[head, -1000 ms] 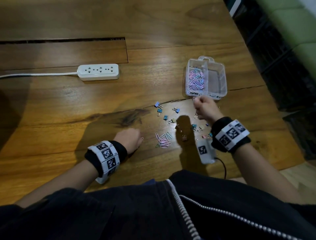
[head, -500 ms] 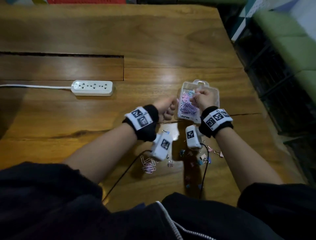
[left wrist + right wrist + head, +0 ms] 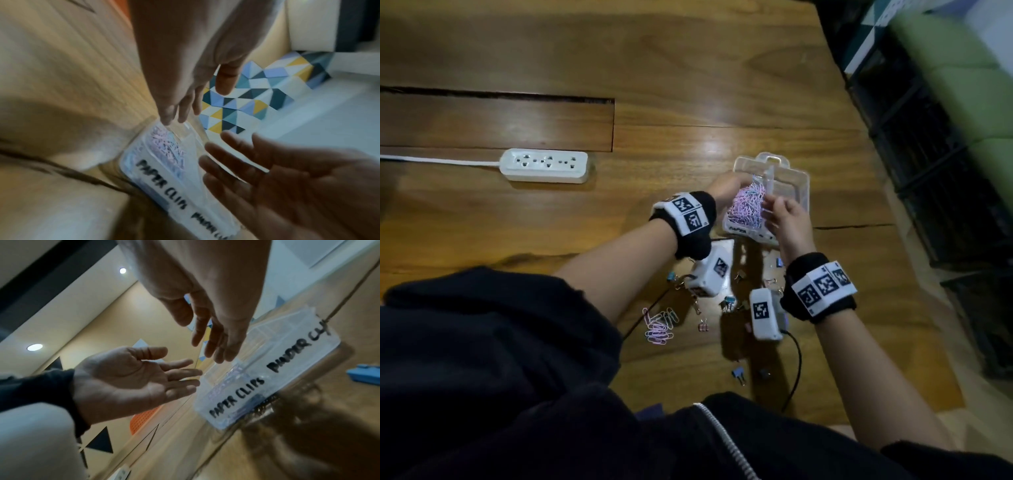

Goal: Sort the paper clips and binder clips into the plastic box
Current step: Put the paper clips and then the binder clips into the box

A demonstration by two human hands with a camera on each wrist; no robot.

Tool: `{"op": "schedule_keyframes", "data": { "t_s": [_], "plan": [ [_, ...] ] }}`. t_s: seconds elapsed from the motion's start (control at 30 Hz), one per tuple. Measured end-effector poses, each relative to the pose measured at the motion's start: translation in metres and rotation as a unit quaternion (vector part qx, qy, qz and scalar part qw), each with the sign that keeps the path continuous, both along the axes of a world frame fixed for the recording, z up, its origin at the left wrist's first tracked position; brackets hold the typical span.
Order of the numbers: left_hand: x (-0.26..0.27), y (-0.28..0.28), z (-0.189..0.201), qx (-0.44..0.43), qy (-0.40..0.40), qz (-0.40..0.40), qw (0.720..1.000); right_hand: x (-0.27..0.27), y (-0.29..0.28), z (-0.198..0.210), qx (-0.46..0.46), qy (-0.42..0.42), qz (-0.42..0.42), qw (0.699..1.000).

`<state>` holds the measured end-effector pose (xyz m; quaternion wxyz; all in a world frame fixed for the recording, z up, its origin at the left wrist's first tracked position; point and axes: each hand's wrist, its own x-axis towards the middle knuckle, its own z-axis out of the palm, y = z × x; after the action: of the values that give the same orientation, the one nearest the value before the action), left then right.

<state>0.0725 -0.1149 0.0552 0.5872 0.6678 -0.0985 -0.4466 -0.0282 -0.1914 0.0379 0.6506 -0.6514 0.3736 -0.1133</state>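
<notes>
The clear plastic box [image 3: 792, 186] stands on the wooden table, and its left compartment holds pink and blue paper clips [image 3: 744, 209]. Labels on its front wall [image 3: 265, 374] read PAPER CLIPS and BINDER CLIPS. My left hand [image 3: 727, 188] reaches over the box's left side with straight fingers [image 3: 170, 113] that touch its rim. My right hand [image 3: 786, 214] hovers at the box's front middle with its fingers [image 3: 218, 344] spread and holds nothing. A small pile of loose paper clips [image 3: 659, 325] and scattered binder clips [image 3: 728, 303] lie on the table nearer to me.
A white power strip [image 3: 544, 165] with its cord lies at the left. Behind it a long slot [image 3: 496, 97] runs across the table. The table's right edge [image 3: 873, 144] drops off to dark crates. One blue binder clip [image 3: 363, 374] lies just right of the box.
A second ago my left hand rested on the table by the loose clips. It has moved up to the box, and both hands have since opened their fingers over it.
</notes>
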Motion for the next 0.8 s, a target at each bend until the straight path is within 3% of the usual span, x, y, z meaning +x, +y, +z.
{"op": "schedule_keyframes", "data": {
  "t_s": [0.1,0.17,0.23,0.33,0.43,0.57,0.7,0.8],
  "plan": [
    [-0.009,0.039,0.002,0.09,-0.138,-0.065,0.984,-0.023,0.028,0.0,-0.033,0.002,0.053,0.998],
    [-0.018,0.076,-0.003,0.152,-0.212,-0.139,0.955,-0.04,0.05,-0.008,-0.067,0.033,0.117,0.99],
    [-0.03,0.114,-0.011,0.23,-0.285,-0.242,0.899,-0.057,0.074,-0.019,-0.059,0.102,0.207,0.971],
    [-0.053,0.159,-0.023,0.302,-0.342,-0.361,0.813,-0.076,0.108,-0.033,-0.063,0.199,0.358,0.91],
    [-0.075,0.184,-0.034,0.321,-0.386,-0.414,0.759,-0.08,0.124,-0.038,-0.116,0.21,0.354,0.904],
    [-0.098,0.192,-0.05,0.308,-0.429,-0.389,0.755,-0.075,0.126,-0.041,-0.18,0.185,0.275,0.926],
    [-0.106,0.194,-0.057,0.286,-0.474,-0.348,0.756,-0.076,0.139,-0.049,-0.253,0.193,0.328,0.89],
    [-0.104,0.193,-0.053,0.262,-0.466,-0.335,0.776,-0.076,0.146,-0.052,-0.289,0.19,0.331,0.878]
  ]
}}
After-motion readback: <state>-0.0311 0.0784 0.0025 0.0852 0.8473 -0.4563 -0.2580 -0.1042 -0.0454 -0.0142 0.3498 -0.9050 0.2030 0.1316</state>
